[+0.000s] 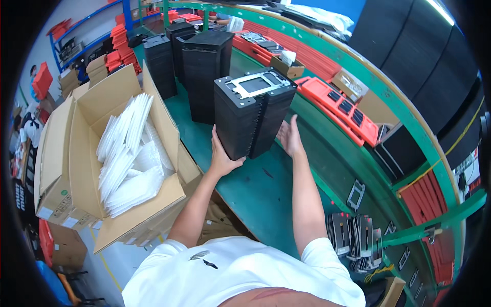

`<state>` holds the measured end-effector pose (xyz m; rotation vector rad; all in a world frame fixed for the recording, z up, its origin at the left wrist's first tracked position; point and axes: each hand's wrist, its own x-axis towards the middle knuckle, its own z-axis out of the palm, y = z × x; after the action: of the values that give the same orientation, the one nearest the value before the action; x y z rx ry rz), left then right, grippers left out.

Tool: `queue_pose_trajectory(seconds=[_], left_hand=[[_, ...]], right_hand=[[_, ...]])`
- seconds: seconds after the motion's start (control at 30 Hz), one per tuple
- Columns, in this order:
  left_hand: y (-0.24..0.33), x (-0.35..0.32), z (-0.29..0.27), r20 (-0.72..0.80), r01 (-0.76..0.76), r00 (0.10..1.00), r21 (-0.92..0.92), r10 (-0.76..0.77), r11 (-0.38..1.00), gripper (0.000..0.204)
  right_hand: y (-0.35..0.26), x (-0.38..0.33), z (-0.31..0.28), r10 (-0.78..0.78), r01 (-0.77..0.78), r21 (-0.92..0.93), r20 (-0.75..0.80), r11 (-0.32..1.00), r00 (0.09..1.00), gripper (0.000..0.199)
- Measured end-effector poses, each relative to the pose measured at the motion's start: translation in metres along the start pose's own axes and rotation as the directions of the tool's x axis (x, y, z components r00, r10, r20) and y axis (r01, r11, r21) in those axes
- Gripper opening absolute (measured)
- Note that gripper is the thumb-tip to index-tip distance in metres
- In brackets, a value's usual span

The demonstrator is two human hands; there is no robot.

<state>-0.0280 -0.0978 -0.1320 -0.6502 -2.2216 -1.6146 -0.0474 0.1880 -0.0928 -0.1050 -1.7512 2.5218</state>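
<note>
At nine o'clock, a carton (84, 138) is holding white wrapping (125, 153), likely for reach. The left hand (223, 158), fingers widely curved, is clasping the black stack (235, 123) at twelve, seemingly steadying it; the right hand (290, 140) is flanking it, fingers parted, contact unclear.

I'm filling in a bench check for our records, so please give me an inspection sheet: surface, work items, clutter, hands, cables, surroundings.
Surface: green bench top, dark marks near the hands.
Work items: tall black stack, upright, with a silver metal frame on top.
Clutter: open carton on the left holding white padded sleeves; more black stacks behind; red tray with dark pieces on the right.
Hands: left hand against the stack's lower left; right hand open beside its right side, contact unclear.
Cables: yellow cord-like bundle at lower right; whether electrical, cannot tell.
Surroundings: blue shelving at upper left; people at far left.
</note>
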Motion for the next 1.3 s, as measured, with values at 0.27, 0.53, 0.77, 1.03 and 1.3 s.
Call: queue_pose_trajectory(seconds=[0.27, 0.53, 0.77, 1.03, 1.3], left_hand=[[0.02, -0.047, 0.028, 0.26, -0.055, 0.961, -0.169, 0.098, 0.984, 0.147], [0.017, -0.06, 0.069, 0.622, -0.039, 0.759, -0.253, 0.194, 0.967, 0.154], [0.036, -0.044, 0.076, 0.718, 0.07, 0.663, -0.341, 0.212, 0.938, 0.149], [0.036, -0.131, 0.039, 0.455, -0.144, 0.853, -0.269, 0.258, 0.952, 0.087], [0.144, -0.128, 0.08, 0.669, 0.348, 0.418, -0.743, 0.615, 0.572, 0.099]], right_hand=[[-0.008, -0.173, -0.027, -0.196, 0.174, -0.162, -0.13, 0.971, 0.972, 0.08], [-0.028, -0.308, 0.01, -0.43, 0.004, -0.725, -0.404, 0.689, 0.807, 0.062], [-0.011, -0.413, 0.003, -0.59, -0.647, -0.749, -0.462, -0.141, 0.663, 0.045], [-0.001, -0.439, 0.026, -0.7, -0.601, -0.799, -0.423, -0.011, 0.575, 0.04], [-0.05, -0.38, 0.106, -0.614, 0.187, -0.873, -0.15, 0.45, 0.775, 0.04]])
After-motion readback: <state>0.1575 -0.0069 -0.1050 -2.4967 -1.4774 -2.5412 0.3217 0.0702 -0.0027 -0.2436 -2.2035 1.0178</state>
